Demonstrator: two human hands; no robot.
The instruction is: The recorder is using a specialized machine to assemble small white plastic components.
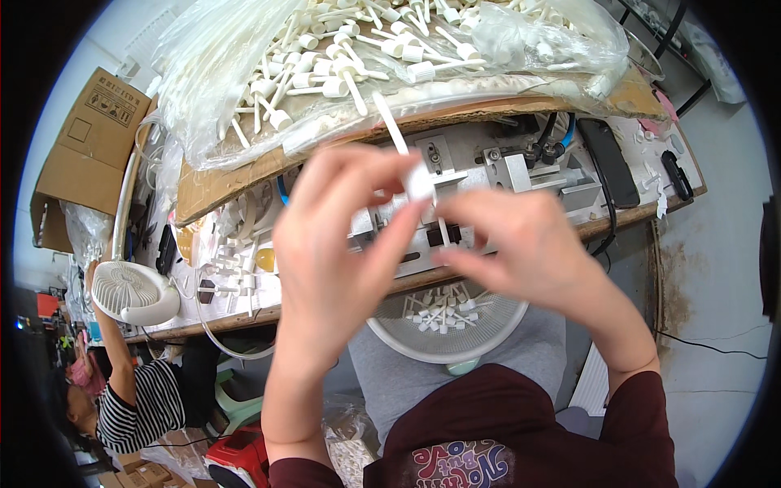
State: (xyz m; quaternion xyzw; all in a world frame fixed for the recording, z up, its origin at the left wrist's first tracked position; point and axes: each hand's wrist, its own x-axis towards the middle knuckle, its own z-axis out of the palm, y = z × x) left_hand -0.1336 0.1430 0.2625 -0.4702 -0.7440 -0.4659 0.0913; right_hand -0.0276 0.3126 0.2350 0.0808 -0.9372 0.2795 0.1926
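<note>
Head view: white capped stick (pixel 392 126) mid-frame, pinched at the cap (pixel 419 185) by the left hand (pixel 325 232), seemingly for steadiness; right hand (pixel 533 244) curled close by, too blurry to tell if pinching tbh. Pale basket (pixel 455 357) lower centre, probably for corralling bits; similar-stick pile (pixel 332 86) up top, likely for easy reach.

My feed is bright, with glare on the plastic (pixel 525 39); I see the left hand (pixel 325 232) and right hand (pixel 525 244) blurred, the bench (pixel 639 218) bowed, corners black.

The cap (pixel 419 184) looks smooth plastic, the bag (pixel 521 39) glossy plastic film.
</note>
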